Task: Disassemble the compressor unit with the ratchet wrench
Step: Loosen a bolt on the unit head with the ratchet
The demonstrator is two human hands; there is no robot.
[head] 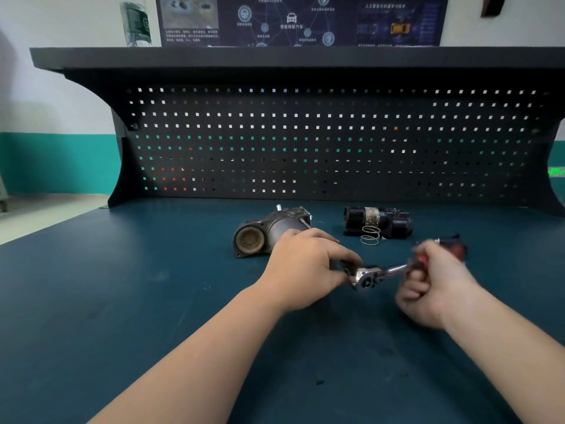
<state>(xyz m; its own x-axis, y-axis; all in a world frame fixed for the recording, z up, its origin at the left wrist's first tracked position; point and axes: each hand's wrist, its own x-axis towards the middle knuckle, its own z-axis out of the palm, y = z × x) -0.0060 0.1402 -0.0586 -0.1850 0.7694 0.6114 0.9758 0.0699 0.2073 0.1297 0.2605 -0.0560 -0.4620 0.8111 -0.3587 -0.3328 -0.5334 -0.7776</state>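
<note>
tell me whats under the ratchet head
Only dark bench mat shows around the ratchet head. The left hand pinches something dark beside it; the spot beneath is covered.

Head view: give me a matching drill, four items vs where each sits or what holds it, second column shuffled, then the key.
Items:
1. ratchet wrench
2. grey compressor unit
3. wire spring
4. plastic bottle

Places:
A. on the top shelf, upper left
B. held in both hands, right hand on the red handle, left hand at the head
C. on the bench behind the left hand
D. on the bench in front of the black motor part

Pairs: 1-B, 2-C, 3-D, 4-A
</note>
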